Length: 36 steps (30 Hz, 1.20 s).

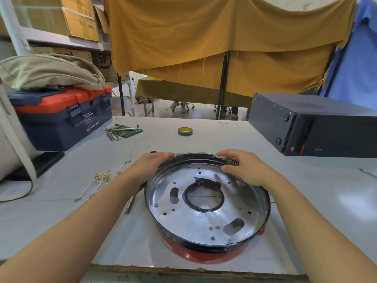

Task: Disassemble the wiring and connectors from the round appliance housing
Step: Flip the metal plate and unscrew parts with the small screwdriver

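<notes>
The round appliance housing (206, 219) lies on the white table, a red shell with a black rim and a shiny metal plate inside, pierced by a large central hole and several small holes. My left hand (152, 163) grips the far left rim. My right hand (242, 167) grips the far right rim, thumb inside the rim and fingers over it. The far edge looks tilted up a little. A bundle of white wires with brass connectors (100, 181) lies loose on the table to the left of the housing. No wires are visible inside the housing.
A navy and orange toolbox (61, 117) with a beige bag on it stands at back left. Hex keys (118, 131) and a tape roll (185, 131) lie farther back. A black box (314, 123) occupies the right. A metal tool (130, 203) lies under my left forearm.
</notes>
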Each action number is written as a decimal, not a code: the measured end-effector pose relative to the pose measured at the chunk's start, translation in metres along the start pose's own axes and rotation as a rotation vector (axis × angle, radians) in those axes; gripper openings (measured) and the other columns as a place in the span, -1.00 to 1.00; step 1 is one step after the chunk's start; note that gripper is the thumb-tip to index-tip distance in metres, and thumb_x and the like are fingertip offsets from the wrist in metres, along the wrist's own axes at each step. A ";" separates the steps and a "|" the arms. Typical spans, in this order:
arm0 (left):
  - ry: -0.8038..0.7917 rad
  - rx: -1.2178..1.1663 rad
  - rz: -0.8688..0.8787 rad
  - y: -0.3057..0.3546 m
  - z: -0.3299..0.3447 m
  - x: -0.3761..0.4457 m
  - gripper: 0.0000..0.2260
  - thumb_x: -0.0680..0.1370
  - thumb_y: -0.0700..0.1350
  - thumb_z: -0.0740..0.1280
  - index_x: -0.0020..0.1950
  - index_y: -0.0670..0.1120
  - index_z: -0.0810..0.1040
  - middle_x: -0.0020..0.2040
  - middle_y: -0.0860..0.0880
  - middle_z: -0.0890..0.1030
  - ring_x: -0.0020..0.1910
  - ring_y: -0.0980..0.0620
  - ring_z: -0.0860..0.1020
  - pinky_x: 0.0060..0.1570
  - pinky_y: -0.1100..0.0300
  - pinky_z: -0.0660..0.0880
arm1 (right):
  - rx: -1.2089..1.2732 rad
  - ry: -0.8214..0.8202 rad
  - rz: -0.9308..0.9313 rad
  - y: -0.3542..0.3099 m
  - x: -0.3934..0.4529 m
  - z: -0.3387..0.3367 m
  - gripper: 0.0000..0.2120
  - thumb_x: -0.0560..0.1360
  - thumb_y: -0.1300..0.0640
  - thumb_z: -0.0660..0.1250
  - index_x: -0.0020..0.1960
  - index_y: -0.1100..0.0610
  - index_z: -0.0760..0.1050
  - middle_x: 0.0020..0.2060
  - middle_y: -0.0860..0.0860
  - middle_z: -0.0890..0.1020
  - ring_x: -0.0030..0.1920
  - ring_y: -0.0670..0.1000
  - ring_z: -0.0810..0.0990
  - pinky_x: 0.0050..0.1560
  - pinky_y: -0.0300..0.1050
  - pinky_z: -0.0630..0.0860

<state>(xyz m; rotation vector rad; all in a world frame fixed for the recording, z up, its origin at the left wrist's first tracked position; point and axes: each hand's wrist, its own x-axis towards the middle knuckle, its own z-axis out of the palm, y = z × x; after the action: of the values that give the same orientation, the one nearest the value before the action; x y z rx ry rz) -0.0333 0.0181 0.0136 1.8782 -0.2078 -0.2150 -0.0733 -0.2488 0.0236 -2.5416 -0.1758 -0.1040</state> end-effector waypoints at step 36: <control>-0.168 0.858 -0.047 -0.016 -0.040 -0.012 -0.87 0.45 -0.09 0.37 -0.28 0.01 0.48 -0.35 0.09 0.46 -0.34 0.12 0.39 -0.34 0.22 0.31 | -0.350 0.081 0.103 0.005 0.006 0.011 -0.54 0.53 0.41 0.14 0.18 -0.08 0.53 0.25 0.07 0.52 -0.13 0.09 0.55 -0.01 0.01 0.57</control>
<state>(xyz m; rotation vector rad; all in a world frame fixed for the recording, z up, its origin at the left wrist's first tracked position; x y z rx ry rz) -0.0346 0.0624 0.0114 2.7191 -0.4164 -0.3525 -0.0665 -0.2465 0.0122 -2.8820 0.0072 -0.2134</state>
